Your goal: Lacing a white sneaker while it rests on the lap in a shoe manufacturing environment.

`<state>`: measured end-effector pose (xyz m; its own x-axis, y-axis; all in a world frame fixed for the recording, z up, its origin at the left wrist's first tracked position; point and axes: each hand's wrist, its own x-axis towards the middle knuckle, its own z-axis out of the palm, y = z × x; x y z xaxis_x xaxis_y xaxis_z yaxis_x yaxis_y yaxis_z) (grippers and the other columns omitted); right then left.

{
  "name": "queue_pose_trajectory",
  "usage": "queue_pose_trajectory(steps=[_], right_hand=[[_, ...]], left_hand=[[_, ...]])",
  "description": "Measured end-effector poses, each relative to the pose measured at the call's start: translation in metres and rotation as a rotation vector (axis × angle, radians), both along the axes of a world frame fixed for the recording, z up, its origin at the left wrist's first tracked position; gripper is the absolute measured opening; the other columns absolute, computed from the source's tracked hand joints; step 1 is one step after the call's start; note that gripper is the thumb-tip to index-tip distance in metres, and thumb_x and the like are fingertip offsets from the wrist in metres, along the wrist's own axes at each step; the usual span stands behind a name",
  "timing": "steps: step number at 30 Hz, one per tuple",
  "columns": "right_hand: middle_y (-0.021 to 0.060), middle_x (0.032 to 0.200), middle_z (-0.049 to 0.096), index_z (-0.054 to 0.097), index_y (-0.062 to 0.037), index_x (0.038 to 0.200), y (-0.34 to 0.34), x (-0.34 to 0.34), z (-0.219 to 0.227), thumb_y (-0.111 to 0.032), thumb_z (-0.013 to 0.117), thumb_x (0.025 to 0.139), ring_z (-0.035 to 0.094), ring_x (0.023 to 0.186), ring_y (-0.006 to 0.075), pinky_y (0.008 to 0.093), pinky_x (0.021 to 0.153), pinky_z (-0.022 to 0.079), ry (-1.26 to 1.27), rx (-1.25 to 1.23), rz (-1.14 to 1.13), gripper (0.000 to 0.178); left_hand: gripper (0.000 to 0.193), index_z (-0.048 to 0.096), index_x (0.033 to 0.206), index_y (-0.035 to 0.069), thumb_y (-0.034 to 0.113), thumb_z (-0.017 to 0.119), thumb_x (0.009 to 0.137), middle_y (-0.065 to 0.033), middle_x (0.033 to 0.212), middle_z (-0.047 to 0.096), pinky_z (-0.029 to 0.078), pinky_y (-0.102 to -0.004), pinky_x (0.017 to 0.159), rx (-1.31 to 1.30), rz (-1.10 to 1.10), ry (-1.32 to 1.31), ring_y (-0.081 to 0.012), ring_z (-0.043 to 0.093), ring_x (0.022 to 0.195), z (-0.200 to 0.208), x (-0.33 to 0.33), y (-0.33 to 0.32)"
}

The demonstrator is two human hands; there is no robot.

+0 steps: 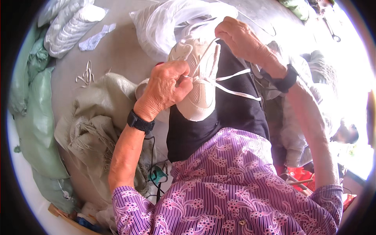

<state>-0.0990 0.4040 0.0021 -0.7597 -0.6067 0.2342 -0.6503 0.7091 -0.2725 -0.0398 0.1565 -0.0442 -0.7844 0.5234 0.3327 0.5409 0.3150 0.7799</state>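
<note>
A white sneaker (202, 102) rests on my lap over dark trousers, its toe toward me. My left hand (167, 85) is closed at the left side of the lacing, thumb and fingers pinched at a lace by the eyelets. Farther up and to the right, my right hand (239, 36) grips a white shoelace (208, 50) and holds it drawn up from the shoe. Two loose lace ends (239, 92) stick out to the right across the trousers. Part of another pale shoe (141, 88) shows behind my left hand.
A clear plastic bag (152, 29) with pale contents lies beyond the sneaker. Spare laces (87, 74) are on the floor at left, near a beige woven sack (94, 117). Green sacks (41, 121) line the left edge. Wrapped white bundles (72, 27) lie far left. Black cords (153, 172) hang beside my lap.
</note>
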Motion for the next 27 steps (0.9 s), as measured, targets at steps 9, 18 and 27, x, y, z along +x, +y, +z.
queue_pose_trajectory(steps=[9, 18, 27], right_hand=[[0.0091, 0.076, 0.06, 0.065, -0.0043, 0.08, 0.012, 0.079, -0.022, -0.012, 0.064, 0.079, 0.059, 0.076, 0.0286, 0.0381, 0.071, 0.047, -0.25, -0.241, 0.005, 0.008], [0.0024, 0.079, 0.062, 0.066, -0.0115, 0.087, 0.004, 0.087, -0.044, -0.02, 0.069, 0.072, 0.062, 0.082, 0.023, 0.0386, 0.078, 0.042, -0.287, -0.234, -0.094, 0.018], [0.0043, 0.084, 0.064, 0.063, -0.0093, 0.091, 0.006, 0.088, -0.046, -0.021, 0.069, 0.067, 0.064, 0.085, 0.023, 0.0395, 0.081, 0.042, -0.261, -0.256, -0.121, 0.027]], left_hand=[[0.014, 0.064, 0.082, 0.001, 0.013, 0.058, 0.086, -0.0217, 0.071, 0.062, 0.049, -0.0432, 0.06, -0.201, 0.046, -0.173, -0.0388, 0.062, 0.066, 0.025, 0.009, 0.052], [0.028, 0.067, 0.107, 0.0, 0.008, 0.052, 0.085, -0.0051, 0.086, 0.069, 0.049, -0.0266, 0.075, -0.373, -0.084, -0.579, -0.0083, 0.061, 0.08, 0.031, -0.005, 0.057], [0.027, 0.067, 0.108, -0.003, 0.015, 0.057, 0.09, -0.0064, 0.091, 0.069, 0.049, -0.0242, 0.074, -0.33, 0.019, -0.724, -0.0078, 0.061, 0.079, 0.018, -0.005, 0.062]])
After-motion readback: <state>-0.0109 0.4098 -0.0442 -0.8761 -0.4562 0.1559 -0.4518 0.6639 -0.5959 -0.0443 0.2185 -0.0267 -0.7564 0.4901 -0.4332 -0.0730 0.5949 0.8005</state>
